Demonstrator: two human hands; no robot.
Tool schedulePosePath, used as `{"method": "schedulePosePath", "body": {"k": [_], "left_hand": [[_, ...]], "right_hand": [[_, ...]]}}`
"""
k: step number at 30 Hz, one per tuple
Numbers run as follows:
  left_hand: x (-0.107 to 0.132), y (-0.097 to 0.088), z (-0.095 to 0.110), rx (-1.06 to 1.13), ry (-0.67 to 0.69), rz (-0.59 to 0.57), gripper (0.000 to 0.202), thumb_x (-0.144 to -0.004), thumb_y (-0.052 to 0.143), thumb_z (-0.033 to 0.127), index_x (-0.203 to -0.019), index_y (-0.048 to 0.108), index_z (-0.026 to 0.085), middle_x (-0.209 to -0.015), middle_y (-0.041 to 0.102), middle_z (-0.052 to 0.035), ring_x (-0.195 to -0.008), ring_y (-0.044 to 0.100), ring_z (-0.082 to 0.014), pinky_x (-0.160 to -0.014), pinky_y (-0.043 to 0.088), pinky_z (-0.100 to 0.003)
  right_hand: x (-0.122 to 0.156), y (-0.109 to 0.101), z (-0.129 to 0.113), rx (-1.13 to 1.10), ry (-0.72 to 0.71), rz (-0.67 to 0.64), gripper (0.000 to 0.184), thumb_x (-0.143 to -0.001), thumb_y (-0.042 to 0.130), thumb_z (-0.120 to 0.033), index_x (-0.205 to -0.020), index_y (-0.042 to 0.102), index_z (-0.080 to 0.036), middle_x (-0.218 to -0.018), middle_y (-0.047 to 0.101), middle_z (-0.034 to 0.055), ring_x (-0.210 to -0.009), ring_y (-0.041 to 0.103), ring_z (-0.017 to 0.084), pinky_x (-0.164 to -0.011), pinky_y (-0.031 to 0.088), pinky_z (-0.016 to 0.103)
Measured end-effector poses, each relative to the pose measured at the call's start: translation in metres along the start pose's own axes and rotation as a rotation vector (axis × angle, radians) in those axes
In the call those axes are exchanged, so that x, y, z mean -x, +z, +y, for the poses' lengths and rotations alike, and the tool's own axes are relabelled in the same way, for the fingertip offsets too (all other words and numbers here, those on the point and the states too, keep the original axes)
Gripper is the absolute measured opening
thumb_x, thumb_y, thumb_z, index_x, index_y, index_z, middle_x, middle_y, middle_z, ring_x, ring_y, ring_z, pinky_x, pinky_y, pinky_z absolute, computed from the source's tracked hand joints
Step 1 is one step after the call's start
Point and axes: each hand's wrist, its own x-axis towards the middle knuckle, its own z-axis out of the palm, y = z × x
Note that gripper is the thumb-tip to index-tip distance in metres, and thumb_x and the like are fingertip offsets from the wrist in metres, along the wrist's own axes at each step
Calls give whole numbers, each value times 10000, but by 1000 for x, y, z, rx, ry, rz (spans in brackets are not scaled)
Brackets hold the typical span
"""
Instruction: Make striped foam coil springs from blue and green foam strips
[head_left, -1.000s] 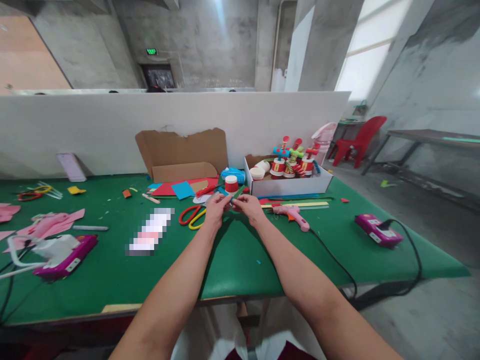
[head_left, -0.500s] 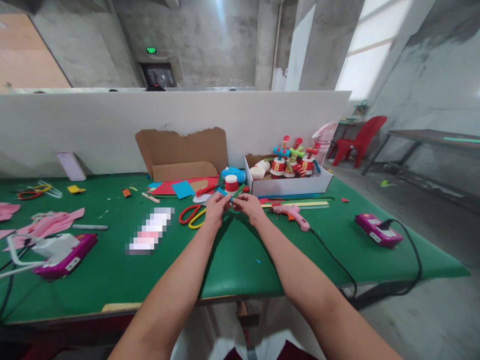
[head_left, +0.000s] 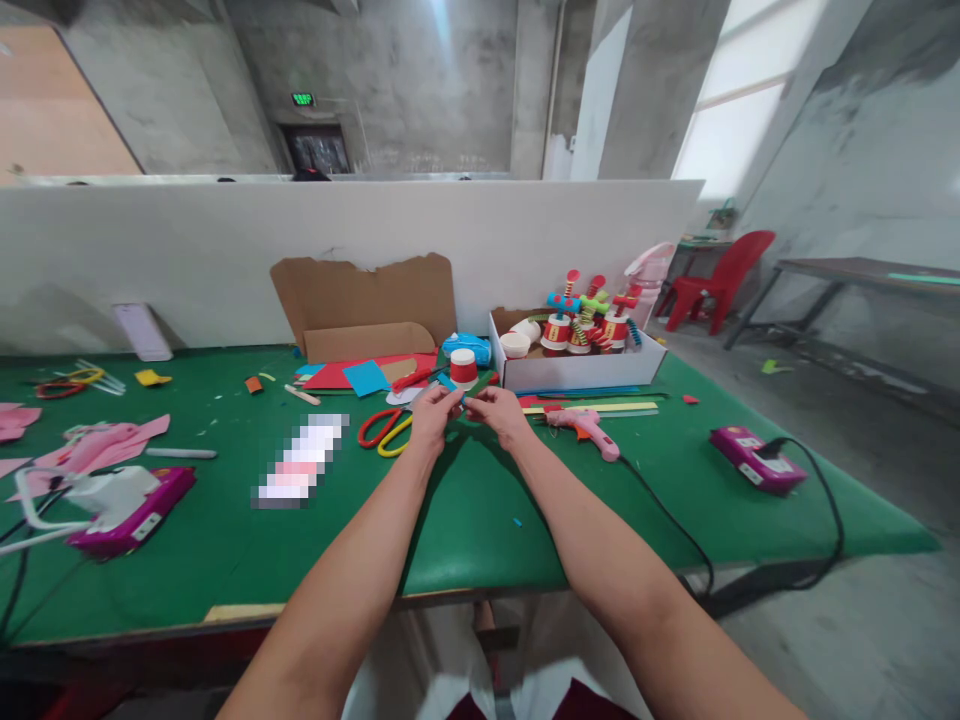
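Over the middle of the green table, my left hand pinches a narrow blue paper strip. Close beside it, my right hand pinches a green paper strip. The strips meet between my fingertips; whether they are joined there I cannot tell. Just beyond the fingers stands a red paper cup with a white rim, upside down. Scissors with red and yellow handles lie left of my left hand. A pink glue gun rests to the right of my right hand.
A white box at the back holds several red cup figures. Blue and red paper lies by a brown cardboard piece. Purple power strips sit at right and left, with cables. A white partition borders the table's back.
Both hands stay in nearly the same place, fingers still together at the strips. The fingertips and strips shift only slightly.
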Motion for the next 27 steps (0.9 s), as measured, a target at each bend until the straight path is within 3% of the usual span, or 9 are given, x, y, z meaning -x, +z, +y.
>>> {"method": "schedulePosePath", "body": {"k": [7, 11, 20, 27], "left_hand": [[2, 2, 3, 63, -119, -30, 439, -452, 820, 469, -585, 552, 147, -518, 527, 30, -486, 465, -69, -508, 387, -217], [4, 4, 3, -11, -95, -92, 431, -436, 830, 450, -633, 602, 141, -556, 554, 19, -504, 469, -69, -497, 368, -205], [-1, -2, 1, -29, -85, -26, 378, -419, 832, 385, -539, 559, 154, -524, 511, 31, -505, 497, -87, -520, 403, -232], [1, 0, 2, 30, -175, -35, 425, -380, 855, 406, -596, 595, 148, -519, 520, 29, -485, 474, -76, -491, 396, -220]], "right_hand": [[-3, 1, 0, -82, 31, 71, 279, -514, 822, -218, -576, 557, -159, -488, 572, -45, -488, 559, 94, -590, 522, 258], [-3, 0, -1, -63, -27, 100, 277, -502, 826, -244, -572, 568, -169, -488, 580, -46, -500, 565, 102, -597, 524, 260], [-3, -2, 2, -72, -5, 29, 237, -509, 814, -210, -598, 604, -146, -520, 604, -35, -511, 577, 97, -617, 527, 256], [-3, -3, 1, -132, 59, 39, 230, -524, 807, -220, -622, 611, -150, -532, 600, -50, -499, 553, 66, -596, 515, 219]]}}
